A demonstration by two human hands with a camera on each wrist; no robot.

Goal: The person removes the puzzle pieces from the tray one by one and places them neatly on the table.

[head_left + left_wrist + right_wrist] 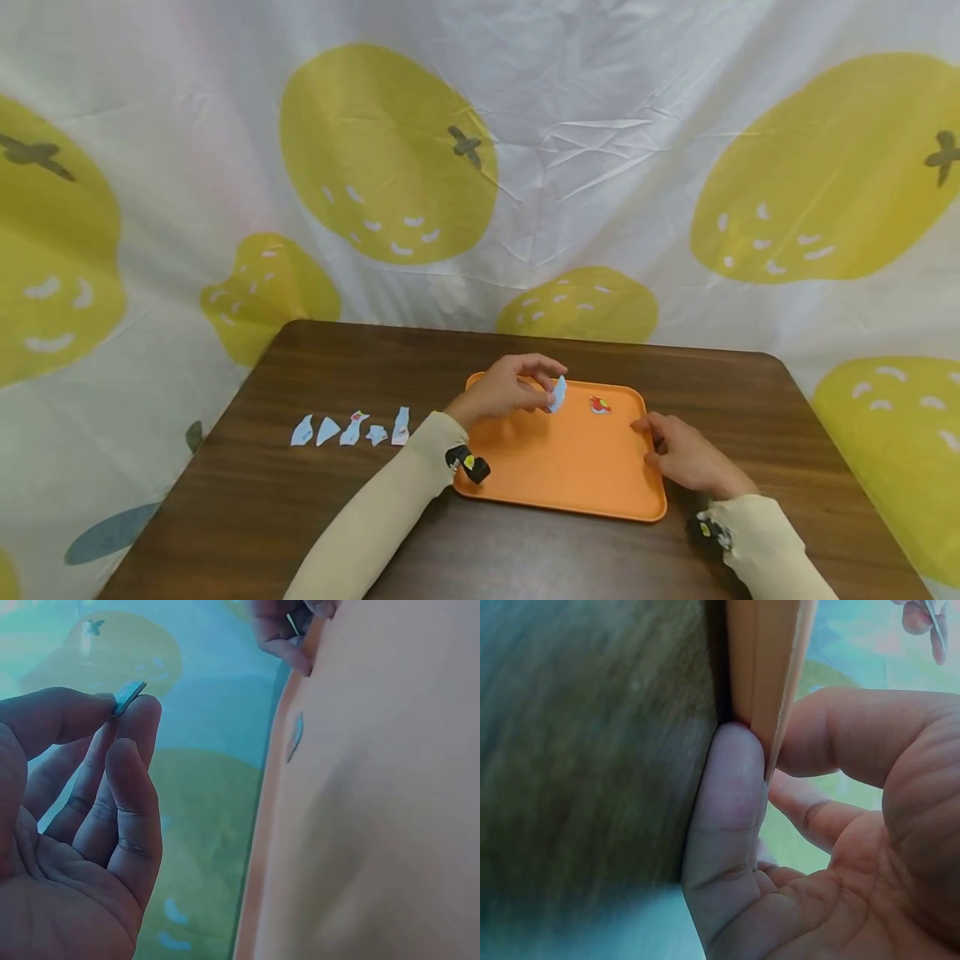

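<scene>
My left hand (510,385) is above the orange tray (555,475), pinching a small, flat, pale blue piece (558,393) between thumb and fingertips. In the left wrist view that piece (129,697) is seen nearly edge-on, and the other fingers are loosely bent. At the tray's right side, my right hand (688,452) grips the rim. Close up in the right wrist view, fingers of the right hand (855,825) lie on both sides of the rim (769,667). Inside the tray, near its far right corner, lies a small red piece (599,405) with some yellow.
Several pale, flat cut-out pieces (327,431) lie in a row on the brown wooden table (247,517), left of the tray. Behind the table's far edge hangs a white cloth (585,167) printed with large yellow fruits.
</scene>
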